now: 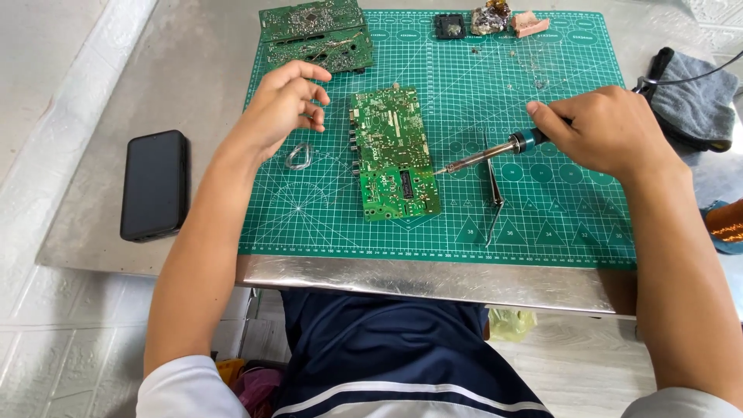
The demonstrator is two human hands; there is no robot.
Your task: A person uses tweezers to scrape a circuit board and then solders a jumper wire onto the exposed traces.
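**Soldering iron brought to the edge of a circuit board**

The right hand (pixel 611 131), at the right of the frame, is clamped around the blue grip of a soldering iron (pixel 495 152). The iron slants down to the left, and its tip rests at, or just beside, the right edge of the green circuit board (pixel 393 153) lying flat at the centre of the frame; whether the tip touches metal cannot be told. The left hand (pixel 285 108), at upper centre-left, hangs just beside the board's upper left corner with fingers loosely curled and apart, holding nothing that can be seen. Below that hand a small loop of solder wire (pixel 299 156) lies on the green cutting mat (pixel 542 224), apart from the board. A pair of tweezers (pixel 492 190) lies on the mat just below the iron, untouched. Judged from this layout, work on the board is at an early or middle stage: the iron is positioned, but the solder and tweezers are not in hand. Farther out, two more boards (pixel 316 32) are stacked at the upper left of the mat, small parts (pixel 489 19) sit along its top edge, a dark phone (pixel 155 184) lies at left, and a grey cloth (pixel 693 104) at upper right.
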